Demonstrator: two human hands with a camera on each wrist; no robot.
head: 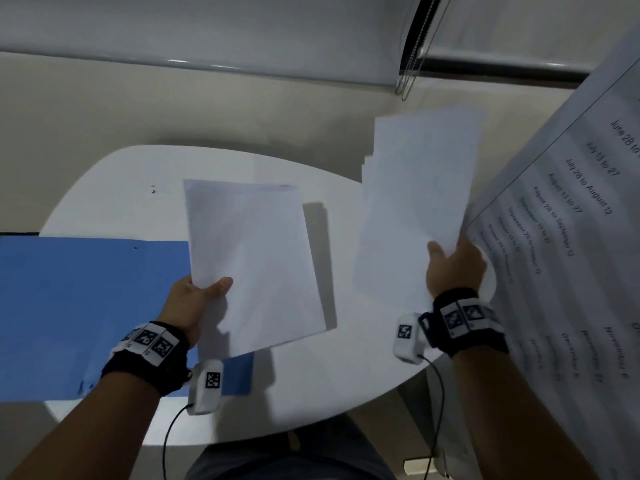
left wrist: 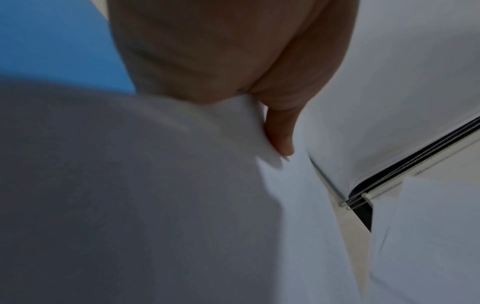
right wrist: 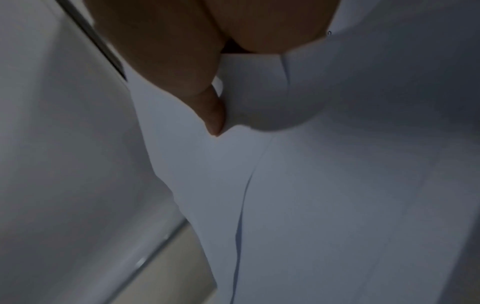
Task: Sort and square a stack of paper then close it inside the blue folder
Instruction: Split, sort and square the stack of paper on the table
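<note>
Counted on site: one blue folder point(head: 69, 306), one round white table point(head: 114, 188), two hands, each holding paper, one printed date sheet point(head: 571, 220), and two wrist cameras.

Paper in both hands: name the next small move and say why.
Probably bring the left hand's sheet onto the right hand's fanned stack. The paper is split between two grips, its edges uneven, and the blue folder lies open.

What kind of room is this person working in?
Probably an office or study room: a white table holds an open blue folder, both hands grip printed papers, and a roller blind with a bead chain hangs behind.
</note>
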